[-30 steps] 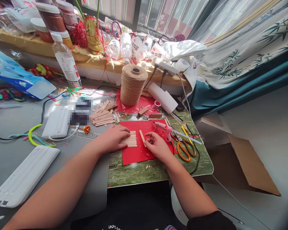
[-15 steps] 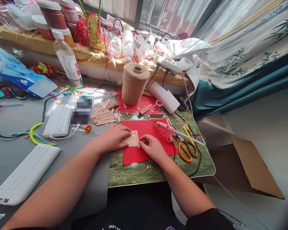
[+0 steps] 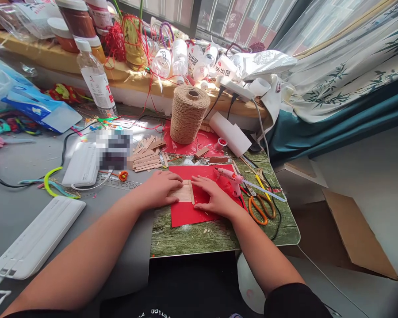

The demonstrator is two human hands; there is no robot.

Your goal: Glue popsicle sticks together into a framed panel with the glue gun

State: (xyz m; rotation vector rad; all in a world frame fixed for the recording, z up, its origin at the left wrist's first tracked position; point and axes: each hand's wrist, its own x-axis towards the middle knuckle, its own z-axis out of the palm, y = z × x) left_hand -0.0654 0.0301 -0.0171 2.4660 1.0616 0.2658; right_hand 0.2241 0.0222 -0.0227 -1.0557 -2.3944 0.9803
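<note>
A small raft of wooden craft sticks lies on a red sheet of paper. My left hand rests flat on the raft's left side, fingers spread and pressing down. My right hand lies beside the raft on the right, fingers stretched out, its fingertips touching a cross stick laid along the raft's right edge. Neither hand grips anything.
A pink glue gun and orange scissors lie right of the red sheet. Loose sticks, a twine spool, a white roll and a water bottle stand behind. A white keyboard-like case lies at left.
My right hand carried a single stick leftward, set it across the raft's right edge, then flattened out beside it. My left hand stayed pressed on the raft.
</note>
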